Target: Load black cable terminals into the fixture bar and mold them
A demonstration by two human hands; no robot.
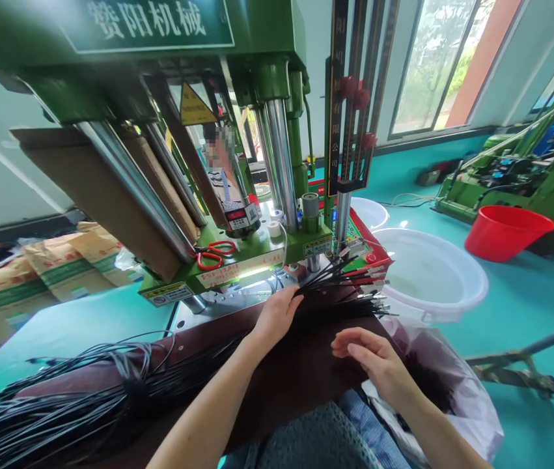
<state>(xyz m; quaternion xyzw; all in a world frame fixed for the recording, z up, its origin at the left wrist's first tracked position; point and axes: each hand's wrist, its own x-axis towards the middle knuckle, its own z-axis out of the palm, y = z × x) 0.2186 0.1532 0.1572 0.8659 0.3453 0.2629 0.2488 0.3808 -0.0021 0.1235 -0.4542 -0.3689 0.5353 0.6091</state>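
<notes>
My left hand [277, 316] reaches to the front of a green press machine [267, 247], its fingers closed around some black cables [323, 279]. These cables fan out to the right, with metallic-looking tips. Just below them, a second black cable bundle [340, 307] lies along the dark brown tabletop [301, 371]. Over the right part of the tabletop hovers my right hand [372, 358], fingers curved and apart from the thumb, nothing in it. At the left, a large tied bundle of black cables [62, 397] spreads across the table. My left forearm hides part of the cables.
Red-handled scissors [215, 254] lie on the press's ledge. A red control box [372, 244] stands to its right. White tubs [433, 267], a red bucket [508, 231] and a white-lined bin [472, 391] are at the right. Paper sacks [56, 264] line the left. A person [225, 176] is behind the press.
</notes>
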